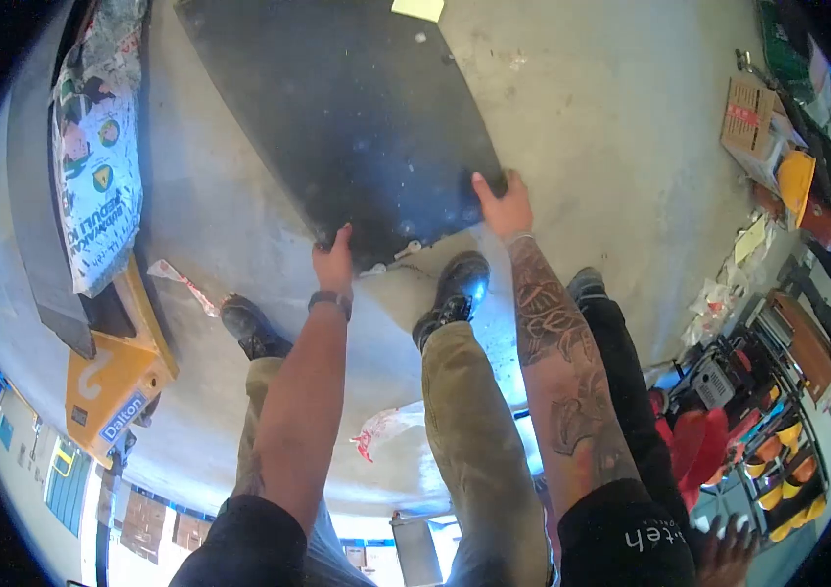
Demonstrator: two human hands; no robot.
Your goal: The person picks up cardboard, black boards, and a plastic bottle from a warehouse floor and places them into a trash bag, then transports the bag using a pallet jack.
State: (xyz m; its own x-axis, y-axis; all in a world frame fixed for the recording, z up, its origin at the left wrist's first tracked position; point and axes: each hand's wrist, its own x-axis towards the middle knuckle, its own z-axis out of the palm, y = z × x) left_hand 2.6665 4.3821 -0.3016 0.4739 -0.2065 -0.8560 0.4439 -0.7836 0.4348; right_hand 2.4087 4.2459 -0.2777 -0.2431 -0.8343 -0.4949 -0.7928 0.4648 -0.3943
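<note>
A large dark flat panel (357, 127) reaches from the top of the view down to my hands, with a pale yellow paper (418, 9) at its top edge. My left hand (334, 256) is closed on its lower left corner, and a dark band circles that wrist. At the lower right corner my right hand (506, 203) grips the edge, thumb on the upper face; the forearm is tattooed. Small light bits (408, 250) show along the near edge between my hands. The panel's far end is out of view.
A yellow pallet jack (107, 386) carries dark boards and a printed plastic bag (100, 186) at left. Plastic scraps (386, 428) lie on the floor. Another person's dark-trousered leg (621, 362) and hand (726, 550) show at right, near boxes (750, 117) and shelved tools.
</note>
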